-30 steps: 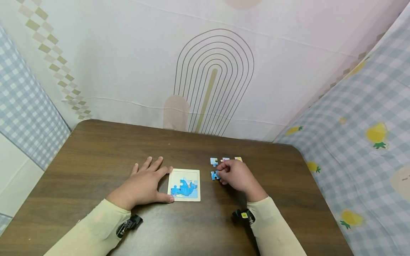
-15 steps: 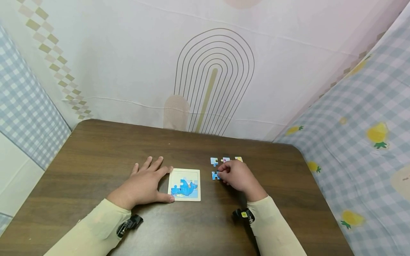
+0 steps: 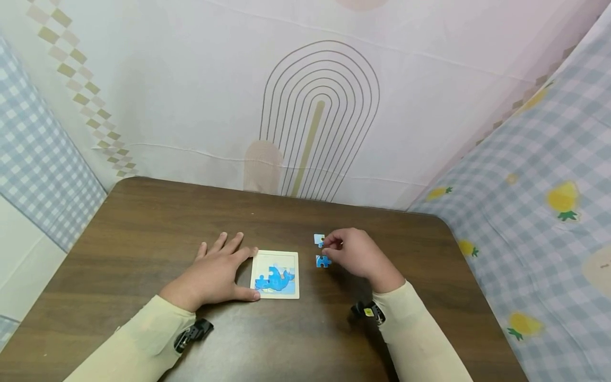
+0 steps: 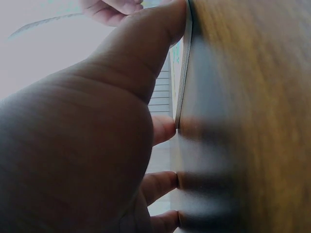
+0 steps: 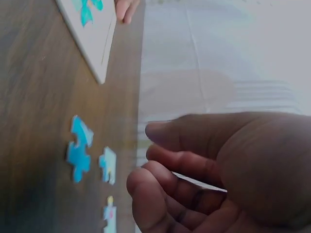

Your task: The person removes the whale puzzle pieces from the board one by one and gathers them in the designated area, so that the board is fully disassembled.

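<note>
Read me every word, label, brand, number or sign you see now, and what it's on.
No readable text anywhere.
Yellow label on the right wrist camera: too small to read.
Dark mark on the fruit-print curtain: too small to tell if it's writing.
Puzzle tray, blue piece: no lettering I can make out.

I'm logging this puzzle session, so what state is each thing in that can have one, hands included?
Puzzle tray: partly filled, blue animal picture incomplete.
Dark blue piece: loose, picture side up on the table.
Light blue piece: loose, outside the tray.
Pink-marked piece: loose, partly cut off by the picture's edge.
Left hand: spread, touching the tray.
Right hand: loosely curled, nothing visible in it.
</note>
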Demonstrator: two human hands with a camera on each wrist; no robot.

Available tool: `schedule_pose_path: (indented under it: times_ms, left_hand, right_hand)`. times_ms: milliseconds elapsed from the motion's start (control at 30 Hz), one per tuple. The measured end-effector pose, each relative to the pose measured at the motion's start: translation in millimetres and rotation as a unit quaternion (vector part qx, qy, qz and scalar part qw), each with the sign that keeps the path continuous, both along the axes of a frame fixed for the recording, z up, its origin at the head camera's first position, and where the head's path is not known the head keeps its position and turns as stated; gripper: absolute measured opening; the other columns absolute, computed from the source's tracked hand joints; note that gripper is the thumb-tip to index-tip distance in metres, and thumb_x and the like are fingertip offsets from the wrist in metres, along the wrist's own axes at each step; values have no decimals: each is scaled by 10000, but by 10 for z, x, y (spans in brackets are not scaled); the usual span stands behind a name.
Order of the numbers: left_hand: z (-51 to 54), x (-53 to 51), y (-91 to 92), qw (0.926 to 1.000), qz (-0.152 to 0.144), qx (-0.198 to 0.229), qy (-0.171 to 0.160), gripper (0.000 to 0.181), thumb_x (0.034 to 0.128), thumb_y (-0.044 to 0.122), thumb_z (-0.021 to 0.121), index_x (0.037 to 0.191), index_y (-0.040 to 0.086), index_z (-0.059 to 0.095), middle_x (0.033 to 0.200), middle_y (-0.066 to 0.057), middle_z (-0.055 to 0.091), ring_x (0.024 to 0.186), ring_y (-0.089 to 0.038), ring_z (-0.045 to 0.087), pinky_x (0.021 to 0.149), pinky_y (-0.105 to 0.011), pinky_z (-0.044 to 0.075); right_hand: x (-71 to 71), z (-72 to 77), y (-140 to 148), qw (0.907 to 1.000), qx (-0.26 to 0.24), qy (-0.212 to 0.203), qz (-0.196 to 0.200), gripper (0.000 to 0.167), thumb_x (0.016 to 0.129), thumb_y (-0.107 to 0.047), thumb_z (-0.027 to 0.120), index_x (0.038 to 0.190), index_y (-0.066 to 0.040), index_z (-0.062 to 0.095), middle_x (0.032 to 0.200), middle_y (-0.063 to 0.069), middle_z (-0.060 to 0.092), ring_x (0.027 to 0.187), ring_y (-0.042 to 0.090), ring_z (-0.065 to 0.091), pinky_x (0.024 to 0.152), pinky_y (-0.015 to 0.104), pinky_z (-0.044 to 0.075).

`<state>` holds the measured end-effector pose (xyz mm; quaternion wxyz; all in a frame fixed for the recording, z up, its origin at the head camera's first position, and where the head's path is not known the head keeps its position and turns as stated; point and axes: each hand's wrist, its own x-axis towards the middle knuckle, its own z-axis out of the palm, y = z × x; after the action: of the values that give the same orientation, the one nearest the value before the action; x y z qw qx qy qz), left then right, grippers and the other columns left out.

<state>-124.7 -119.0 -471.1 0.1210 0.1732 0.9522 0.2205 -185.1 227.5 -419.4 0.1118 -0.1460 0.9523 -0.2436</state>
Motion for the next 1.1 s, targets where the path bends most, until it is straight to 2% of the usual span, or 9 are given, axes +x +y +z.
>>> schedule_pose_path:
  times_ms: [200, 567, 933, 1100]
  left_hand:
    - [0, 1, -2, 10000, 27, -4, -9, 1110, 806, 842, 849, 1705, 284, 515, 1862, -214, 259, 1711, -593, 160, 1252, -916, 141]
    - [-12, -11, 4, 10000, 16, -22, 25, 1104, 802, 850, 845, 1692, 277, 532, 1853, -222, 281, 1702, -606, 184, 1242, -921, 163]
    - [3, 2, 0, 9999, 14, -19, 98, 1087, 800, 837, 856, 1679, 274, 550, 1843, -229, 303, 1693, -614, 207, 1233, -925, 182]
    - [-1, -2, -5, 9999, 2, -25, 98, 1091, 802, 846, 849, 1682, 277, 547, 1844, -227, 302, 1694, -612, 204, 1231, -927, 180]
  right_hand:
    - [44, 119, -211, 9980, 103, -100, 615, 134, 1003, -190, 849, 1118, -122, 835, 932, -72, 766, 832, 93, 667, 791, 313, 594]
    - [108, 43, -624, 9917, 125, -105, 1274, 134, 982, -169, 873, 1084, -90, 836, 871, -66, 713, 799, 103, 636, 774, 294, 583]
    - [156, -94, -891, 9837, 657, 100, 1670, 106, 953, -191, 876, 948, -116, 801, 746, -97, 559, 726, 91, 523, 710, 261, 457]
    - [181, -104, -967, 9798, 1142, 273, 1617, 154, 940, -259, 898, 1018, -140, 840, 815, -81, 659, 775, 109, 560, 757, 284, 514]
